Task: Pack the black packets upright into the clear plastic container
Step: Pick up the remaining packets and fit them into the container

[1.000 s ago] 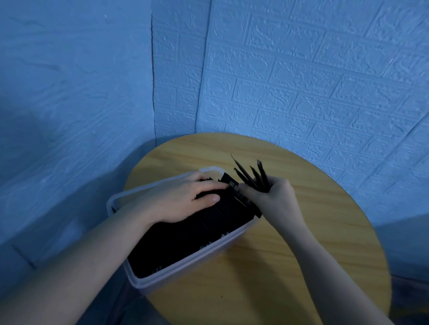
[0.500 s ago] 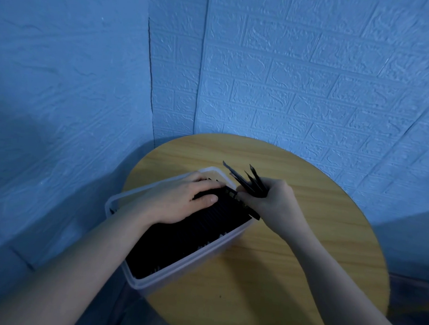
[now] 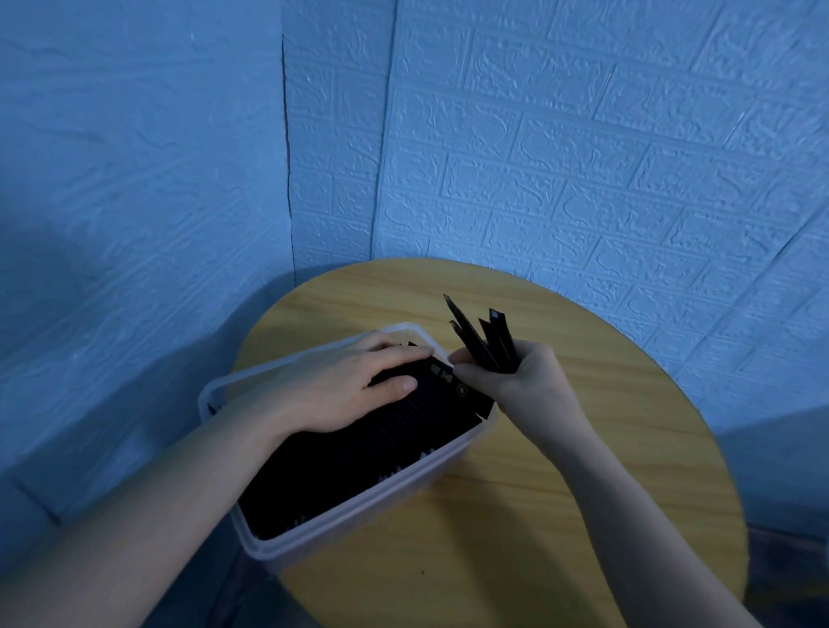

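Right hand (image 3: 524,384) gripping fanned black packets (image 3: 490,339), left hand (image 3: 346,387) flat on packed rows beside it, clear plastic container (image 3: 344,526) beneath, round wooden table (image 3: 587,467)

Dim, blue-tinted light over the whole view, soft shadow pooled along the lower left wall (image 3: 88,368) and right of the surface (image 3: 611,468), wide-angle bending at the edges — wall lines curve, forearms slightly soft — no glare.

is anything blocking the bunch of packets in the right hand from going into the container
Partly. The left hand rests flat on the packed packets, which fill the clear container. The right hand grips its bunch at the far end, with no gap visible.
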A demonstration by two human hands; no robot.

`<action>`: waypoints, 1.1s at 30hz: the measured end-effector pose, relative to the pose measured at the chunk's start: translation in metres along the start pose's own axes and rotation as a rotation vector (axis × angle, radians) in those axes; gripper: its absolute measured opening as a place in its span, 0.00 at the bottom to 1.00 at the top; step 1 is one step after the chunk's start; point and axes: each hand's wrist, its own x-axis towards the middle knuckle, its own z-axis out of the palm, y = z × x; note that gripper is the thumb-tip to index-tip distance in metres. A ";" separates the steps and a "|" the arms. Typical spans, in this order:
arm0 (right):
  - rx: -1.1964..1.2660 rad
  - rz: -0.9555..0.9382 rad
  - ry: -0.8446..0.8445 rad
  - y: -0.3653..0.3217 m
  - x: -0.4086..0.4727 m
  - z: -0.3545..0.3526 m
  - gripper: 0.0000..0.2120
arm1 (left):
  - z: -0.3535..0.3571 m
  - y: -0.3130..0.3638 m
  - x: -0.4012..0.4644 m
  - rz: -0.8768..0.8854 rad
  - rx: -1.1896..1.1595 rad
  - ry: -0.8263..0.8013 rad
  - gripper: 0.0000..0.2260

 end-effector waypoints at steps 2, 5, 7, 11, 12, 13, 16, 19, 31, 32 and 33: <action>-0.066 -0.015 -0.006 0.002 0.001 0.004 0.04 | 0.000 0.000 0.000 0.000 0.004 0.003 0.25; -0.130 -0.033 -0.004 0.004 0.000 0.007 0.04 | 0.000 -0.001 0.001 0.003 0.015 0.002 0.27; -0.152 -0.030 -0.008 0.004 0.001 0.006 0.04 | 0.001 -0.001 0.001 0.006 0.016 -0.002 0.25; -0.065 -0.021 -0.028 0.002 -0.002 0.004 0.02 | 0.000 0.000 0.000 0.004 0.002 -0.010 0.24; -0.018 -0.021 -0.024 0.000 -0.003 0.004 0.04 | -0.001 0.001 0.000 0.002 0.006 -0.007 0.23; 0.016 -0.021 -0.005 -0.001 -0.004 0.004 0.07 | -0.001 0.002 0.000 0.000 0.007 -0.003 0.21; 0.052 0.043 0.063 0.000 -0.004 0.002 0.11 | -0.001 0.003 0.000 0.008 -0.005 -0.003 0.20; 0.076 0.079 0.050 0.002 -0.003 -0.002 0.06 | -0.001 0.002 -0.001 -0.002 -0.004 -0.011 0.20; -0.033 -0.021 -0.012 -0.001 -0.002 -0.007 0.15 | -0.002 0.002 -0.001 -0.004 0.024 -0.016 0.21; -0.036 -0.026 -0.001 -0.001 0.000 -0.006 0.15 | -0.002 0.003 -0.001 -0.001 0.021 -0.014 0.21; -0.039 -0.036 0.017 -0.001 0.002 -0.005 0.16 | -0.002 0.003 -0.001 0.000 0.016 -0.013 0.22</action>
